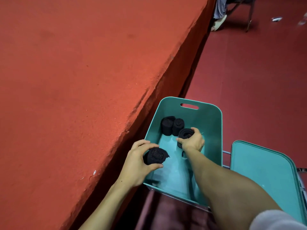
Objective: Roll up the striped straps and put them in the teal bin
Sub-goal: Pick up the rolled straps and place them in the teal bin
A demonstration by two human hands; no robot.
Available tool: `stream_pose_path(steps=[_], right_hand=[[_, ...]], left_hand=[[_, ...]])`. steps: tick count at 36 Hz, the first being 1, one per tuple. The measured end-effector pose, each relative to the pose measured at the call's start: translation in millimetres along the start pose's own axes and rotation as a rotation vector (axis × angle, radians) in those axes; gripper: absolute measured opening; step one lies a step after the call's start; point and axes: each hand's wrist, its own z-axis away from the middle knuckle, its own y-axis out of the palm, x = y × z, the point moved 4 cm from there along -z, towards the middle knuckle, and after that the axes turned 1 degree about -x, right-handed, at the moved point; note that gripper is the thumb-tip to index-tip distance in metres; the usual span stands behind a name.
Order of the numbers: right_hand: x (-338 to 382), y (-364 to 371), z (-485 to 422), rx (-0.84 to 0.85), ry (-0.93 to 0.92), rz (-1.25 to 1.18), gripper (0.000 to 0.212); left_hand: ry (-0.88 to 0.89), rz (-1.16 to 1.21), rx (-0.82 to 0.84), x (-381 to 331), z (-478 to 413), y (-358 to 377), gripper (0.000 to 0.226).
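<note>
Strap roll (pixel 155 156) held in left hand (pixel 137 165) at teal bin (pixel 216 130) near-left rim, spiral end up; second roll (pixel 185 132) gripped by right hand (pixel 192 141) deeper inside, beside stowed rolls (pixel 167 125). Likely drop spot: right of left hand.

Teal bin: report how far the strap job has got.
Done: two rolls stand at the bin's far end. In hand: the right hand holds a third roll inside the bin; the left hand holds a fourth roll at its rim. Left: set both down.
</note>
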Motion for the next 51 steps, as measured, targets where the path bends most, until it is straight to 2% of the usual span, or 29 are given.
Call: stream_pose_path(steps=[14,19,23,30,45,51], right_hand=[[-15.4,17.2,-16.3,-0.037,-0.110,-0.153,0.081],[-27.6,23.4,-17.0,-0.058,-0.013,-0.260,0.093],[-29.7,21.8,-18.5,-0.077,0.034,-0.314,0.087],[-32.9,30.4,-30.9,-0.024,-0.022,-0.312,0.089],[-37.2,31.6,-35.2,-0.014,0.085,-0.423,0.077],[-40.5,32.6,-33.9,-0.015,0.093,-0.360,0.091]], left_hand=[[-0.006,0.057,0.006,1.6,-0.9,1.8,0.061],[-0.008,0.056,0.008,2.4,-0.3,2.0,0.062],[-0.005,0.045,0.003,4.0,-0.5,0.9,0.062],[-0.009,0.056,0.000,5.9,-0.8,-1.4,0.064],[-0.007,0.053,-0.007,9.5,-1.1,0.7,0.064],[0.006,0.039,0.003,6.9,0.5,0.6,0.062]])
